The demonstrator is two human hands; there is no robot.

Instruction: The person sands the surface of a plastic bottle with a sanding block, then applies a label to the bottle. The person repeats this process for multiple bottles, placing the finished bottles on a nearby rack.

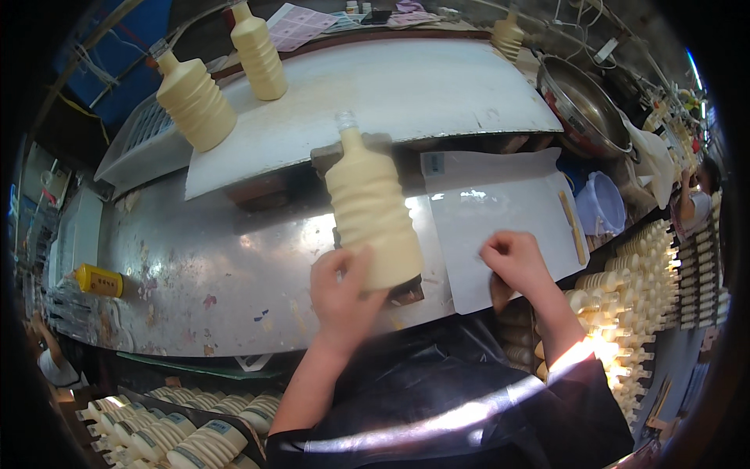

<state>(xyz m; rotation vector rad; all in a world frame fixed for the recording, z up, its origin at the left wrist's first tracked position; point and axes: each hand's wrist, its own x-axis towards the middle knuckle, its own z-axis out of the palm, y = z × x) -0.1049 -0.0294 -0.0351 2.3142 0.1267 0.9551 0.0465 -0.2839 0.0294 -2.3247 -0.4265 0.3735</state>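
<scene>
Bottle (373, 207), cream, ribbed sides, clear neck pointing away from the person, on a dark stand (319, 160) in front of the middle of the white board (391, 86), base end toward the person. Left hand (344, 285) at the bottle's lower left, thumb on or right over its surface, fingers bent, a bit blurred; can't tell if it's actually grasping or just touching. Right hand (516, 262) over the white sheet (500, 199), well apart from the bottle, fingers curled in toward the thumb; can't tell if something small is pinched there. Sheet has a small blue label (436, 162) at its upper left corner, brownish stick (573, 227) along its right side. Two more cream bottles (199, 105) upright at the board's left, another one (508, 37) at far right. Yellow container (100, 280) on its side, left part of the metal tabletop (187, 258). Pale bucket (600, 205) right of sheet, big metal pan (584, 98) behind it. Many cream bottles in rows lower right (613, 305), more lower left (207, 445).
</scene>
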